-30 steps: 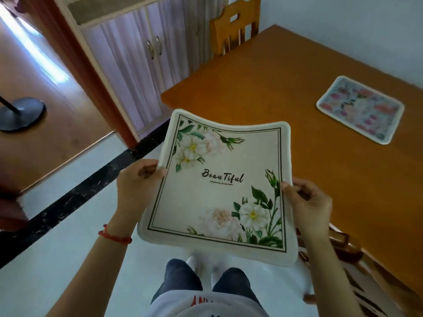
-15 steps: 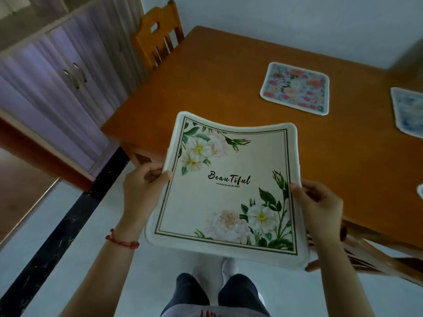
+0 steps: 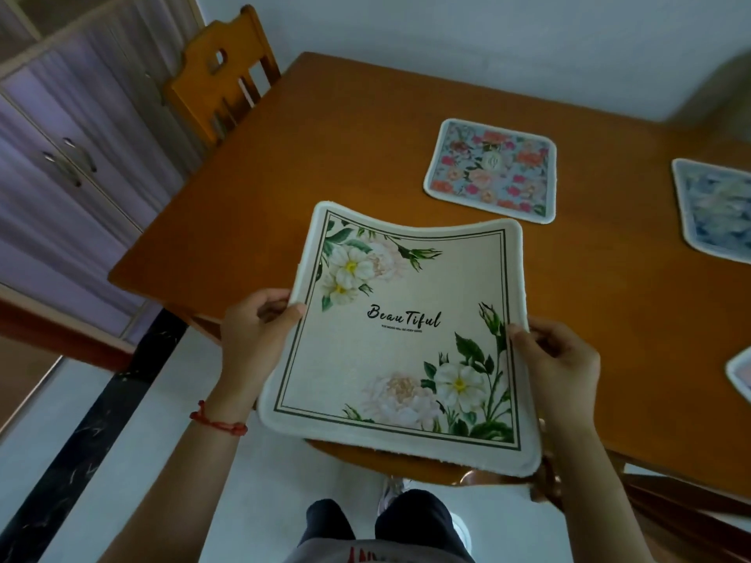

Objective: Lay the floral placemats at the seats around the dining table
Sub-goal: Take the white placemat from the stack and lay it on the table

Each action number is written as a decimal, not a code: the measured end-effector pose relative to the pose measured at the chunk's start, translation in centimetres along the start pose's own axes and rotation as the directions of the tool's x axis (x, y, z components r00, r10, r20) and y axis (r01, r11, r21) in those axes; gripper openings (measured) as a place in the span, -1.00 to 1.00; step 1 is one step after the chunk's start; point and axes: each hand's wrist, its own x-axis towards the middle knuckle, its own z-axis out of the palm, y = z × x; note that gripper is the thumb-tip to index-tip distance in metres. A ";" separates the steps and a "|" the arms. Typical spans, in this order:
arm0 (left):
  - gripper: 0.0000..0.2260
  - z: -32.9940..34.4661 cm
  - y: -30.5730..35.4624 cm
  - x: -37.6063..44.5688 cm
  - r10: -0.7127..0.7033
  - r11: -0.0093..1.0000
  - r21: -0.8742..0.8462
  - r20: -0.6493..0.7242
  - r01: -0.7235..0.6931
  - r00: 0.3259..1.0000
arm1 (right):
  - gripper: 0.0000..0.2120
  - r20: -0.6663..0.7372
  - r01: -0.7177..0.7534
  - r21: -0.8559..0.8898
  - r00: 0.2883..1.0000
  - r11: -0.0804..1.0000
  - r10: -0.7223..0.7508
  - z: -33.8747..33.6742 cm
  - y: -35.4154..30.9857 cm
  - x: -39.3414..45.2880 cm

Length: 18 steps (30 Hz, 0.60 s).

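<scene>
Two hands: both grip one cream placemat [image 3: 400,339] in the air, held over the near edge of the dining table [image 3: 325,168].
Left hand [image 3: 254,339]: closed on the mat's left edge about midway along it, thumb on the printed face, fingers curled behind. A red cord bracelet [image 3: 217,418] circles the wrist.
Right hand [image 3: 556,359]: closed on the mat's right edge, thumb on top near a rosebud print, fingers underneath.
Cream placemat: printed side up, with white and blush flowers at the upper left and lower right corners, a dark line border and the word "BeauTiful" in the centre. Its far edge sags in the middle, so the sheet curves between the two grips. The far part hangs above the tabletop; the near part overhangs the table edge.
Pink floral placemat [image 3: 491,170]: lies flat on the table, beyond the held mat and a little to the right, apart from it.
Blue floral placemat [image 3: 715,209]: flat on the table at the right, cut by the frame edge.
Fourth mat [image 3: 741,373]: only a pale corner shows at the far right edge; pattern cannot be told.
Chair [image 3: 221,79]: wooden, pushed in at the table's left end.
Cabinet [image 3: 69,156]: purple doors with metal handles, left of the table.
Near chair [image 3: 406,461]: its curved wooden top peeks out under the held mat.
</scene>
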 end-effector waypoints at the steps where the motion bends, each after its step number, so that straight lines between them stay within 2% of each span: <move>1: -0.85 0.7 0.2 0.5 -0.005 1.000 0.014 0.004 0.005 1.000 | -0.91 -0.002 -0.014 -0.008 1.000 1.000 0.014 0.0 0.3 0.9; 14: -0.83 8.4 -0.5 7.5 -0.034 0.993 0.112 0.029 0.030 0.999 | -0.86 -0.027 -0.108 -0.011 0.994 0.994 0.108 1.4 4.4 9.1; 18: -0.83 9.8 -2.0 10.0 -0.047 0.987 0.159 0.076 0.035 0.996 | -0.87 -0.059 -0.169 -0.009 0.984 0.986 0.168 2.7 5.6 10.5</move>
